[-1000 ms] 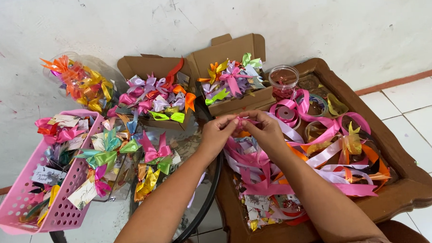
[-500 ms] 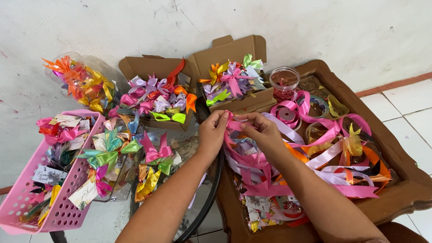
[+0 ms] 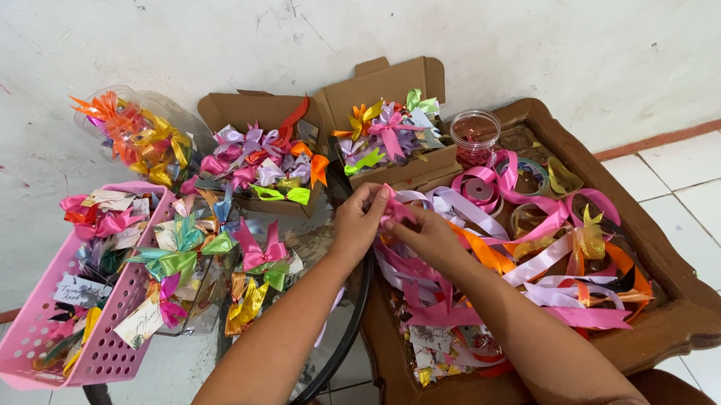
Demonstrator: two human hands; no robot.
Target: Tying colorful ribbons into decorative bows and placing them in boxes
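Note:
My left hand (image 3: 359,218) and my right hand (image 3: 425,234) meet over the left edge of a wooden tray table (image 3: 684,311). Both pinch a folded piece of pink ribbon (image 3: 398,211) between the fingertips. Under them lies a tangle of loose ribbons (image 3: 554,260) in pink, lilac, orange and gold. A pink ribbon spool (image 3: 478,190) sits just beyond my right hand.
Two open cardboard boxes (image 3: 388,86) (image 3: 245,111) hold finished bows by the wall. A pink plastic basket (image 3: 102,355) with bows and cards stands at the left. A clear bag of orange and yellow bows (image 3: 134,134) lies behind it. A plastic cup (image 3: 475,135) stands on the tray.
Both hands have shifted slightly left and toward me while working the pink ribbon, which is now folded tighter between the fingertips.

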